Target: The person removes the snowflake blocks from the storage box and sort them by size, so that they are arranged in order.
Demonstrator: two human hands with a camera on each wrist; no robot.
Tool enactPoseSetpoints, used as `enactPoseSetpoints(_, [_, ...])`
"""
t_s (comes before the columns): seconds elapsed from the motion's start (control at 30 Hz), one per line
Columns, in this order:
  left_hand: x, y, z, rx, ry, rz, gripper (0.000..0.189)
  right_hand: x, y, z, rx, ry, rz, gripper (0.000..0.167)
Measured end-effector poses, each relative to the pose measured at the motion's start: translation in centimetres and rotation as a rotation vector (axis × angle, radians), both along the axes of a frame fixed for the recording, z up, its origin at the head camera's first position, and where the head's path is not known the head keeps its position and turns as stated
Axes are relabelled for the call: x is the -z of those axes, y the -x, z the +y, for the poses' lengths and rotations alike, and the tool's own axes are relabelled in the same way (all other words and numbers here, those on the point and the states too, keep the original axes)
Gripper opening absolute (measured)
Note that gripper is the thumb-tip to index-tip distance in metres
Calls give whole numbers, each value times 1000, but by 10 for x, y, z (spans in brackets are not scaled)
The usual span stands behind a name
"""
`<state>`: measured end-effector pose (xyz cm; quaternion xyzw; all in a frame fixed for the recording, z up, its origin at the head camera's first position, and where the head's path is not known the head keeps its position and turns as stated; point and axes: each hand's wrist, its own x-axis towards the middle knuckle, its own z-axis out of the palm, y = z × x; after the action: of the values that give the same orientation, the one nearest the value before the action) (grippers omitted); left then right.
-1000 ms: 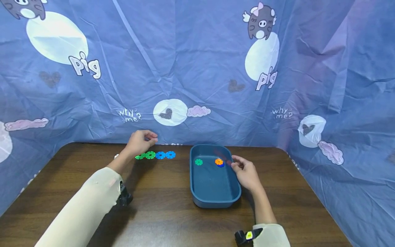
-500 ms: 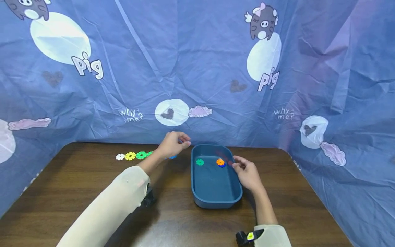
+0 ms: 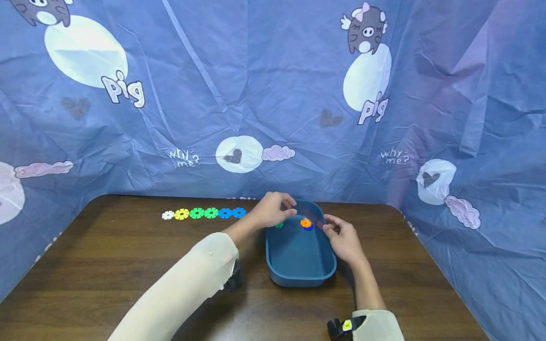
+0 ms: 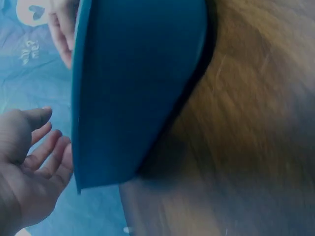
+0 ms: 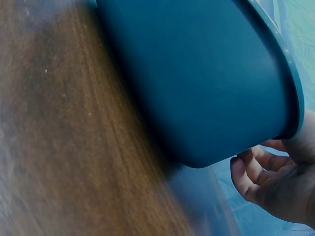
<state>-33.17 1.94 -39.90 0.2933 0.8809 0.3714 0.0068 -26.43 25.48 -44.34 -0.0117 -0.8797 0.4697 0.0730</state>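
Note:
A deep blue plastic bin (image 3: 298, 258) stands on the table, with a few snowflake discs inside: an orange disc (image 3: 305, 222) overlapping a dark blue disc (image 3: 310, 227), and a green disc (image 3: 279, 225) partly hidden by my left hand. That left hand (image 3: 273, 210) hovers over the bin's far left rim, fingers loosely bent, nothing seen between them. In the left wrist view its fingers (image 4: 49, 157) appear beyond the rim. My right hand (image 3: 343, 239) holds the bin's right rim; the right wrist view shows its fingers (image 5: 243, 179) curled by the outer wall.
Left of the bin, a row of snowflake discs lies near the table's back edge, from a white disc (image 3: 168, 215) through a yellow disc (image 3: 182, 214) and green ones to a blue disc (image 3: 239, 213). A printed blue cloth (image 3: 273, 94) hangs behind the wooden table (image 3: 106, 265).
My left hand has moved right, from above the disc row to over the bin, uncovering the row's white, yellow, green and blue discs. The right hand stays at the bin's rim.

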Motion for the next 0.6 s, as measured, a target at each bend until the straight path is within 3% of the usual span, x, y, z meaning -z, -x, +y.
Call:
enactPoseSetpoints(0.23, [9,-1,22,81,114,-51,39,0,0,1,-4,-4,1,36])
enactPoseSetpoints(0.6, [19,5,36,61,199,-119,44,0,1,1,-3,-7,-1,36])
